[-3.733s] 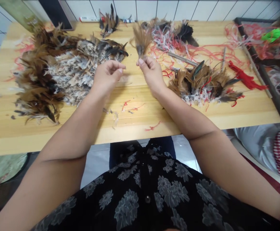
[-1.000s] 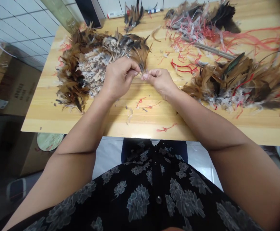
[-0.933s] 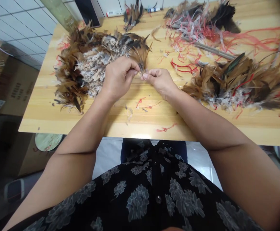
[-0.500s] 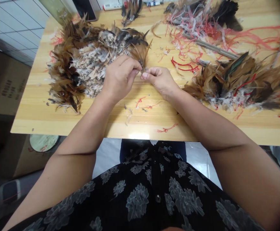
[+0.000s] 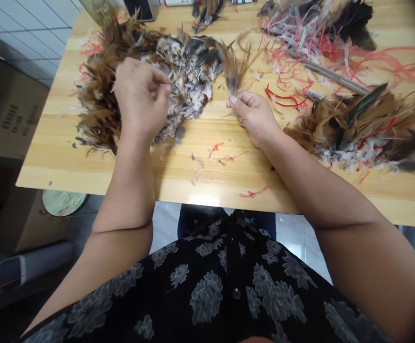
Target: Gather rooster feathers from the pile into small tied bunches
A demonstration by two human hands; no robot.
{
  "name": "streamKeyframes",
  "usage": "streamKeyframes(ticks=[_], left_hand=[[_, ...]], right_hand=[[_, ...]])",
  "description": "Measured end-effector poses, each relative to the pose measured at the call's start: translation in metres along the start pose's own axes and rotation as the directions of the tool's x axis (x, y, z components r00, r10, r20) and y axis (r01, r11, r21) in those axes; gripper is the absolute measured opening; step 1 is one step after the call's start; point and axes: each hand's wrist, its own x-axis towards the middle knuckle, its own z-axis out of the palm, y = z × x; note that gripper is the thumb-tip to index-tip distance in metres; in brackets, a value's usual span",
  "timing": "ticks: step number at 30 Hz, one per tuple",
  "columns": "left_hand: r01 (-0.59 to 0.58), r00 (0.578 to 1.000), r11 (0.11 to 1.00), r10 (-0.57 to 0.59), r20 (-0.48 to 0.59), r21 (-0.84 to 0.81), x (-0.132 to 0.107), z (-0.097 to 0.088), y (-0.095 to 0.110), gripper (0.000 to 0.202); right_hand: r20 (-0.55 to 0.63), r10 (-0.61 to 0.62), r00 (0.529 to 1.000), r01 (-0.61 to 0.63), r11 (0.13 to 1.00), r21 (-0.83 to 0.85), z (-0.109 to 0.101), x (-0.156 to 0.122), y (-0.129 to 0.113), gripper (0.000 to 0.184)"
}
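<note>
A small bunch of brown feathers (image 5: 234, 66) stands above the middle of a pale wooden table (image 5: 179, 178), fanned tips pointing away from the wearer, narrow quill ends toward them. The right hand (image 5: 257, 116) pinches those quill ends between thumb and fingertips. The bunch looks very light, soft and springy at the tips and stiffer along the quills; the plumes would probably bend or ruffle if squeezed, so the gathered base seems the best place to grip, firmly enough that thin quills do not slide out. To its left, the left hand (image 5: 138, 97) is over a large feather pile (image 5: 193, 66), fingers curled and thumb close to the forefinger; whether it holds anything cannot be told. Right of the bunch lies a second feather pile (image 5: 366, 121), pale at its near edge. Beyond are a gray stick (image 5: 332, 74) and tangled pink and white strips (image 5: 309, 35). Red thread scraps (image 5: 253, 193) lie near the front edge.
</note>
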Motion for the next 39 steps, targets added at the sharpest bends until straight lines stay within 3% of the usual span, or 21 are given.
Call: streamKeyframes(ticks=[3,5,8,11,14,17,21,26,32,39], left_hand=[[0.049,0.998,0.999,-0.049,0.048,-0.008,-0.004,0.002,0.024,0.041],[0.093,0.992,0.996,-0.091,0.084,-0.015,-0.013,0.010,0.017,0.041],[0.229,0.968,0.973,-0.230,0.099,0.019,-0.028,0.032,-0.023,0.034],[0.354,0.927,0.926,-0.366,0.084,0.131,-0.039,0.055,-0.072,0.045],[0.391,0.903,0.897,-0.417,0.104,0.205,-0.043,0.060,-0.096,0.050],[0.388,0.897,0.894,-0.422,0.130,0.225,-0.040,0.047,-0.091,0.040],[0.368,0.910,0.922,-0.384,0.154,0.124,-0.035,0.034,-0.071,0.035],[0.291,0.942,0.957,-0.286,0.175,-0.008,-0.038,0.046,-0.067,0.033],[0.252,0.946,0.965,-0.261,0.191,0.074,-0.041,0.049,-0.070,0.012],[0.214,0.943,0.974,-0.227,0.245,0.081,-0.043,0.061,-0.063,0.023]], right_hand=[[0.010,-0.017,1.000,0.017,1.000,-0.018,-0.002,-0.001,0.001,0.046],[0.002,-0.019,1.000,0.019,0.999,-0.029,-0.003,-0.002,0.000,0.045],[-0.008,-0.004,1.000,0.004,1.000,-0.027,-0.001,-0.005,-0.005,0.044],[-0.014,0.014,1.000,-0.014,1.000,0.014,0.003,-0.008,-0.011,0.046],[-0.019,0.009,1.000,-0.008,0.999,0.031,0.005,-0.011,-0.015,0.048],[-0.026,0.010,1.000,-0.010,1.000,0.016,0.006,-0.011,-0.013,0.047],[-0.018,-0.040,0.999,0.038,0.997,-0.072,0.003,-0.006,-0.003,0.038],[-0.021,-0.060,0.998,0.058,0.995,-0.085,0.000,-0.005,0.001,0.038],[-0.055,-0.013,0.998,0.010,0.998,-0.066,0.003,-0.012,-0.009,0.037],[-0.050,-0.025,0.998,0.021,0.996,-0.090,0.001,-0.011,-0.004,0.039]])
